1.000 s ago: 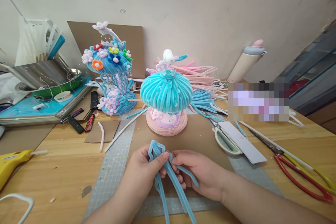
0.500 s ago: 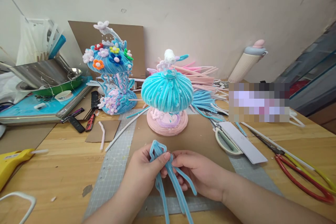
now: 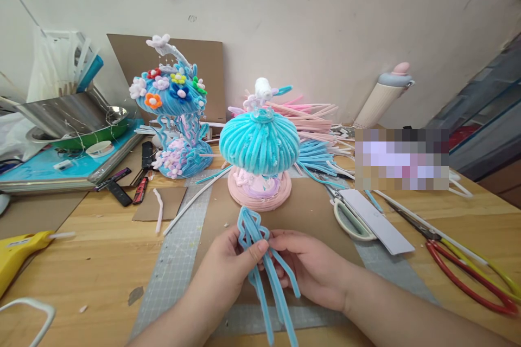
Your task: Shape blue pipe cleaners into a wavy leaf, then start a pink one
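My left hand (image 3: 228, 268) and my right hand (image 3: 309, 265) meet low in the middle, both pinched on a bundle of light blue pipe cleaners (image 3: 260, 260). Its looped bends stick up above my fingers and its long ends trail down toward me. My left thumb presses across the bundle. Just beyond stands a blue pipe-cleaner mushroom (image 3: 259, 143) on a pink coiled base (image 3: 259, 192). A taller blue mushroom with small flowers (image 3: 175, 114) stands behind it to the left.
A grey cutting mat (image 3: 175, 265) and brown cardboard (image 3: 309, 211) lie under my hands. Right: green-handled scissors (image 3: 350, 217), red and yellow scissors (image 3: 472, 271), loose pink and blue pipe cleaners (image 3: 313, 130). Left: a yellow glue gun (image 3: 20, 252), a metal bowl (image 3: 73, 119), small tools.
The looped top of the blue bundle has risen further above my fingers and tilted slightly right. Both hands stay pinched on it in nearly the same place.
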### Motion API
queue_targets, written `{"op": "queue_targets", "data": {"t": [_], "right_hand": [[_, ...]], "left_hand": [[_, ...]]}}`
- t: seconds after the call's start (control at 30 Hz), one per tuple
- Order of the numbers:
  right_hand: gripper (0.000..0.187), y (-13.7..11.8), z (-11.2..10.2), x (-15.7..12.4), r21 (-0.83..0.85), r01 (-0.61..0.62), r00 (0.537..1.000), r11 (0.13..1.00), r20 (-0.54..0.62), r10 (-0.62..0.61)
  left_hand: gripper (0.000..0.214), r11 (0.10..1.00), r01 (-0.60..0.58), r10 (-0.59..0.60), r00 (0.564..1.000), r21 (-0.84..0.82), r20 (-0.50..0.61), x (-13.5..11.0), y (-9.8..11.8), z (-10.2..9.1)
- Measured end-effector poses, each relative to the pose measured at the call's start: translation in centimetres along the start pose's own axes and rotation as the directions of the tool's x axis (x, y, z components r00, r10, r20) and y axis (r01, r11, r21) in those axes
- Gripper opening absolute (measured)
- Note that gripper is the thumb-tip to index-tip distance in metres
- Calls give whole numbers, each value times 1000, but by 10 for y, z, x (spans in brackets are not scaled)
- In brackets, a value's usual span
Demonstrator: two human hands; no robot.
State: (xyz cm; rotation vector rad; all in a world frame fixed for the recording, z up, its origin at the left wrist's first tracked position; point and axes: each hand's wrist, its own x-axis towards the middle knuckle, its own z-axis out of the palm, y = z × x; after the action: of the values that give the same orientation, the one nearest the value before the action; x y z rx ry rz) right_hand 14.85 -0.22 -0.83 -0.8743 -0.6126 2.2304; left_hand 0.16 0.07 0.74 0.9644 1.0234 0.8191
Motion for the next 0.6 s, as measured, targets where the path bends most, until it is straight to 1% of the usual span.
{"op": "queue_targets", "data": {"t": [0.07, 0.23, 0.3, 0.47, 0.6], "right_hand": [[12, 0, -1, 1, 23, 5, 1000, 1000, -8, -5], [12, 1, -2, 0, 36, 10, 1000, 999, 24, -11], [13, 1, -1, 0, 12, 9, 1000, 1000, 20, -9], [18, 0, 0, -1, -33, 15, 999, 999, 42, -14], [16, -1, 1, -2, -51, 30, 997, 998, 74, -26]], "left_hand": [[22, 1000, 13, -13, 999, -9, 29, -1, -1, 0], [18, 995, -1, 5, 999, 96, -48, 0, 1, -3], [19, 993, -3, 9, 998, 117, -55, 1, 2, -4], [22, 995, 21, -15, 998, 102, -56, 2, 1, -6], [22, 997, 31, -25, 996, 72, -82, 1, 1, -8]]}}
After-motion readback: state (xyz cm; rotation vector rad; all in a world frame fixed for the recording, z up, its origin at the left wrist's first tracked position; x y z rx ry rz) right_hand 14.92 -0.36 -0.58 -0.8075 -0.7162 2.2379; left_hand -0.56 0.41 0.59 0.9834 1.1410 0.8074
